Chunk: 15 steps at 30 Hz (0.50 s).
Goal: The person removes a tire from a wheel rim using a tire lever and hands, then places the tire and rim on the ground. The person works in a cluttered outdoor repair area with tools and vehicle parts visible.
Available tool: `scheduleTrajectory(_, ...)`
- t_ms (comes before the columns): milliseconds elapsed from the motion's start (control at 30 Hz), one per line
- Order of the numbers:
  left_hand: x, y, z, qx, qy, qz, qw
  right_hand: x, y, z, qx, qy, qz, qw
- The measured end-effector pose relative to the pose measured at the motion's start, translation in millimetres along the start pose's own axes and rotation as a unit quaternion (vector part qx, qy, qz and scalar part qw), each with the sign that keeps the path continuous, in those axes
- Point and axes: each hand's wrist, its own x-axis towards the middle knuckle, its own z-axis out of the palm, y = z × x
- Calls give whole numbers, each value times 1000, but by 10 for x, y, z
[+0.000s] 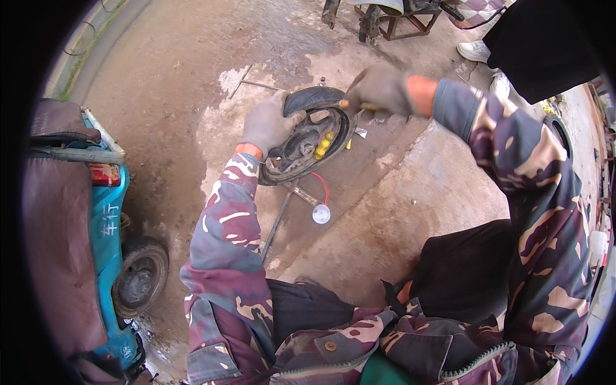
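Note:
A wheel with a black tyre (307, 97) lies at the centre over a metal stand (301, 192), its dark hub (306, 149) showing. My left hand (266, 125), in a grey glove, is closed round the tyre's left side. My right hand (378, 92), gloved and smeared by motion, is closed on a yellow-handled tool (367, 106) at the tyre's upper right. A yellow object (323, 145) lies across the inside of the rim. A red hose (324, 183) and a small round whitish object (321, 213) are just below the wheel.
A teal vehicle (108, 244) with a rear wheel (140, 278) stands close at left. At top are metal frames (405, 22). A person in black trousers (532, 45) and white shoes (473, 50) stands at upper right. A thin metal rod (256, 85) lies beyond the wheel.

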Motion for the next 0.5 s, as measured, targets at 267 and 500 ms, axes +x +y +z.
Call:
scheduleTrajectory(267,127,68,35,14,-21,-23,999,-319,154,1033,138,225,61,963)
scheduleTrajectory(500,195,178,-47,10,-19,-8,1000,-169,638,1870,196,290,34,936)
